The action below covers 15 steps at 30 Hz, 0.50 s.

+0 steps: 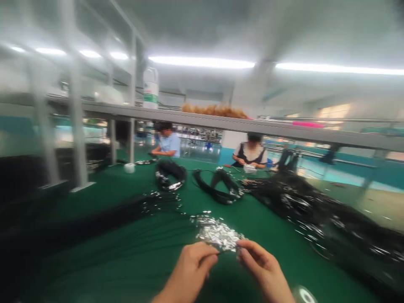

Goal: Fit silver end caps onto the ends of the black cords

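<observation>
My left hand (191, 266) and my right hand (262, 266) meet low in the middle of the view, fingertips pinched together on a thin black cable (224, 251) that runs between them. Just beyond the fingers lies a heap of small shiny metal pieces (217, 232) on the green table (132, 256). The picture is blurred, so what sits on the cable's end is unclear. A long bundle of black cables (94, 221) stretches to the left of my hands.
Coiled black cable bundles (170, 174) (221, 187) lie farther back, and a big black pile (322, 214) fills the right side. Two people sit across the table at work. A grey shelf rail (221, 123) spans overhead on posts (77, 126). A white tape roll (129, 168) stands at the back left.
</observation>
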Available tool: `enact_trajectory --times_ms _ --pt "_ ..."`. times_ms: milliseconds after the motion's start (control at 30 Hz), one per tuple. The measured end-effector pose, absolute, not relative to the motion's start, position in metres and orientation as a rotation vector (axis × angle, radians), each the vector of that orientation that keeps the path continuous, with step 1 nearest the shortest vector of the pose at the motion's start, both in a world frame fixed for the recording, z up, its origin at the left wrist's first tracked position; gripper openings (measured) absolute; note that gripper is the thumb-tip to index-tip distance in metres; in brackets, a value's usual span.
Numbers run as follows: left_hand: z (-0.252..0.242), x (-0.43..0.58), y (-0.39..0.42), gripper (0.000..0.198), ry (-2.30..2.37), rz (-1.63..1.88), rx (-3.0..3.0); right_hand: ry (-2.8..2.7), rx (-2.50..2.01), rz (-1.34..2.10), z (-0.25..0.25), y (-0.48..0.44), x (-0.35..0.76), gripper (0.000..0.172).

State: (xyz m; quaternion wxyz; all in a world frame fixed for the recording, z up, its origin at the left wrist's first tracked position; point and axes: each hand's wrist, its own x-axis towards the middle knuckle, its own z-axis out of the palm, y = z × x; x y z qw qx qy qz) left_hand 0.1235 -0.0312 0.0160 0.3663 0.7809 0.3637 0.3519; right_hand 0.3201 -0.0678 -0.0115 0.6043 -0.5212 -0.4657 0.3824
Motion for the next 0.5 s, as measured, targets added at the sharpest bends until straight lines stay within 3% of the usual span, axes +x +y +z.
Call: enact_trajectory --times_ms 500 --pt "0.001 0.126 -0.027 0.024 0.967 0.875 2.146 -0.773 -0.944 1.124 -0.009 -0.067 0.309 0.033"
